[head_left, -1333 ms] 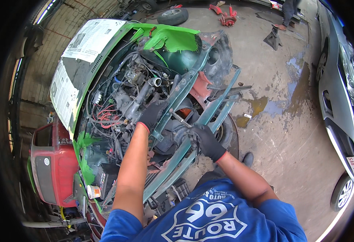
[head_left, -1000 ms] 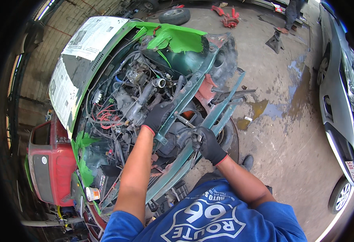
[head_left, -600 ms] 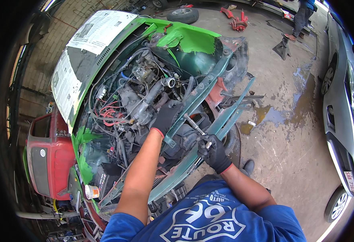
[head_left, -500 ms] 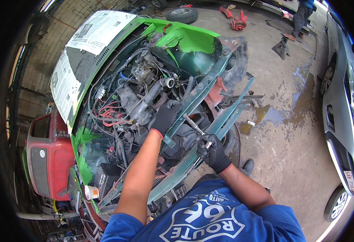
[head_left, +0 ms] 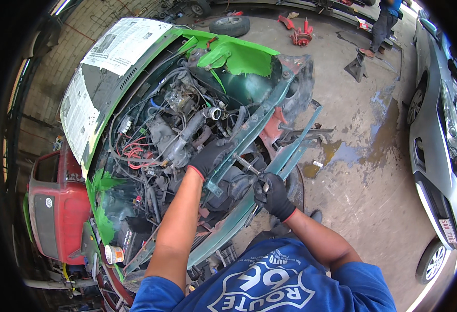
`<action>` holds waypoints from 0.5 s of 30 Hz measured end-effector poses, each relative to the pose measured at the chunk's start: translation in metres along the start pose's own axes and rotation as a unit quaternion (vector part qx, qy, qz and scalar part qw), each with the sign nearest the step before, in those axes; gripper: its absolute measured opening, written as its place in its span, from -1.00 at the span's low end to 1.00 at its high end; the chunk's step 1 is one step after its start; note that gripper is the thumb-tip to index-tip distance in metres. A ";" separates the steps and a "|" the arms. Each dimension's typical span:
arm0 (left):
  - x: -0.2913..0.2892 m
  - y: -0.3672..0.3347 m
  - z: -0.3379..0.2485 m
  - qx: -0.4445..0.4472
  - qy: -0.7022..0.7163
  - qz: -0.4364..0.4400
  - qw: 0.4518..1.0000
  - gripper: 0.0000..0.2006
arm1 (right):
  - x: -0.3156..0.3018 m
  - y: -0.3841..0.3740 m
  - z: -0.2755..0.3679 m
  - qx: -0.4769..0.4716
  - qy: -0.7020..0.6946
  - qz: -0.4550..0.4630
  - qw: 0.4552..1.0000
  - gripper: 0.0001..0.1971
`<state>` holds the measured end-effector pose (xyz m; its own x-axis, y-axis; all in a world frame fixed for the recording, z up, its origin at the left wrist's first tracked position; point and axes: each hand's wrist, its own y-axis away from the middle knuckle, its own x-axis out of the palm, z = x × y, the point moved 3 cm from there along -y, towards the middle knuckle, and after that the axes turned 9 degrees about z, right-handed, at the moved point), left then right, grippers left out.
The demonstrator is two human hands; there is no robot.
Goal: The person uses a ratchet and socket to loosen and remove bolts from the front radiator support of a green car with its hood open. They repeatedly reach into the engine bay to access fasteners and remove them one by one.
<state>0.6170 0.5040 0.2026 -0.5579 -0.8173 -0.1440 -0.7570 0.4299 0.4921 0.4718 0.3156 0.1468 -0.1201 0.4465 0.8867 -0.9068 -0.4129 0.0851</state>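
Observation:
My right hand (head_left: 274, 196), in a black glove with a red cuff, is closed round the handle of a socket wrench (head_left: 249, 166). The wrench's long shiny extension reaches to the green front crossbar (head_left: 224, 170) of a car. My left hand (head_left: 210, 157), gloved alike, is on the engine side of that bar, across from the wrench's tip. Its fingers are bent down at the bar's edge; the fingertips and anything they hold are hidden. A second green bar (head_left: 226, 233) runs below my right hand.
The engine (head_left: 174, 132), with hoses and red wires (head_left: 137, 153), fills the bay. A white tub (head_left: 114, 254) stands at the near left corner. A silver car (head_left: 436, 135) is on the right; a loose wheel (head_left: 229, 25) and a jack stand (head_left: 357, 67) are beyond. Another person (head_left: 383, 28) stands far right.
My right hand and the wrench handle have turned slightly about the extension. My left hand stays behind the crossbar. The whole view has shifted a little.

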 end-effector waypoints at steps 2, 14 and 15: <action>0.000 -0.001 0.002 0.017 -0.004 0.010 1.000 -0.55 | 0.001 0.002 0.001 -0.005 0.000 -0.004 1.000 -0.69; 0.088 0.129 -0.034 0.185 -0.162 -0.192 0.950 -0.46 | -0.015 -0.007 -0.021 -0.047 0.034 -0.076 0.995 -0.58; 0.105 0.149 -0.018 0.170 -0.166 -0.178 0.955 -0.47 | -0.013 -0.006 -0.025 -0.003 -0.079 -0.067 0.995 -0.57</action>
<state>0.4516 0.4757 0.2760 -0.2797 -0.7925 -0.5419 -0.9538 0.2938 0.0627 0.4692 0.3322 0.1239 0.0670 0.3659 0.9282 -0.9126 -0.3536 0.2052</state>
